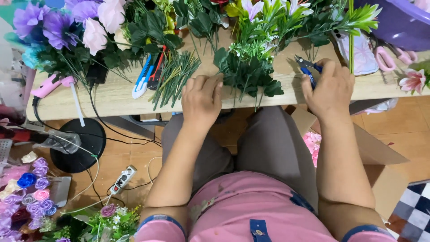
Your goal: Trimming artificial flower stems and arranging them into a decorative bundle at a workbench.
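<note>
My left hand (201, 98) rests on the wooden table (112, 96) near its front edge, fingers curled against a bunch of dark green artificial leaves (246, 74). My right hand (329, 87) grips blue-handled cutters (309, 69), their jaws pointing up and left toward the leaf bunch. A bundle of cut green stems (172, 78) lies just left of my left hand.
Purple and pink fake flowers (67, 27) crowd the table's back left. A blue utility knife (142, 77), a pink glue gun (49, 85), pink scissors (394, 56) and a purple basin (403, 22) lie around. A power strip (122, 179) and cardboard box (371, 152) sit on the floor.
</note>
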